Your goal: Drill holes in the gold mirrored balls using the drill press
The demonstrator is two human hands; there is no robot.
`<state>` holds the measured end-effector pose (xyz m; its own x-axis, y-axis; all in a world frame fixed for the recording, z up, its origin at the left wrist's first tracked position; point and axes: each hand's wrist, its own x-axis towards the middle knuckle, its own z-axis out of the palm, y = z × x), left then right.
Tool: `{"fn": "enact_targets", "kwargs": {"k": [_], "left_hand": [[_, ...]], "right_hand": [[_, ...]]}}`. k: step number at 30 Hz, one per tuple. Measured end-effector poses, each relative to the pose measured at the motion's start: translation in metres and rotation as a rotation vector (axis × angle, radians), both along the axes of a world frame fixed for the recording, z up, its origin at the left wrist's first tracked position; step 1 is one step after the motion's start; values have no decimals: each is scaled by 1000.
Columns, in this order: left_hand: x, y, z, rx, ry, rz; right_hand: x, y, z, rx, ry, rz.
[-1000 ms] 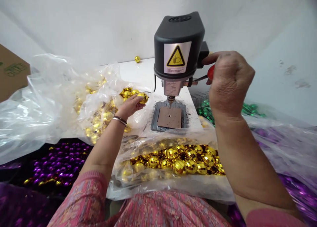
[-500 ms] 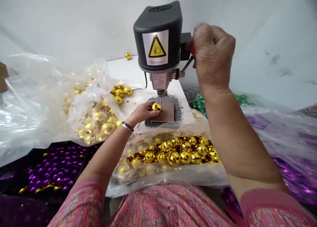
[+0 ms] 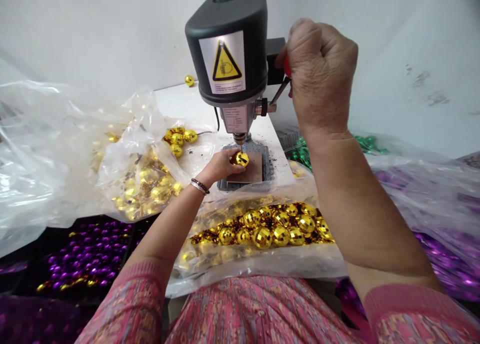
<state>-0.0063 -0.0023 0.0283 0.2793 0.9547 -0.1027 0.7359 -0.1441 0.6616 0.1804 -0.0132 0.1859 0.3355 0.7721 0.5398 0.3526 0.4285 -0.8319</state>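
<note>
My left hand pinches a shiny gold mirrored ball between thumb and fingers, over the flat wooden board on the base of a bench drill press. Right above the ball is the drill bit; whether its tip touches the ball I cannot tell. Raised at the right of the machine, my right hand is wrapped round the red knob of the feed lever.
A plastic bag of gold balls lies open in front of me. More gold balls sit under clear plastic at left. Purple balls fill a dark container at lower left. Purple pieces and green ones are at right.
My left hand has shifted slightly right, bringing the gold ball under the drill bit. My right hand stays on the lever knob. The view has moved a little.
</note>
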Motion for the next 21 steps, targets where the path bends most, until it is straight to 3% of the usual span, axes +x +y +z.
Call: {"fn": "enact_targets", "kwargs": {"k": [10,21], "left_hand": [[6,0,-11,-81,-83,48],[4,1,-23,-96,-193,62]], "right_hand": [[5,-10,-8,11,-97,20],[8,-40,-70,198,-305,27]]}}
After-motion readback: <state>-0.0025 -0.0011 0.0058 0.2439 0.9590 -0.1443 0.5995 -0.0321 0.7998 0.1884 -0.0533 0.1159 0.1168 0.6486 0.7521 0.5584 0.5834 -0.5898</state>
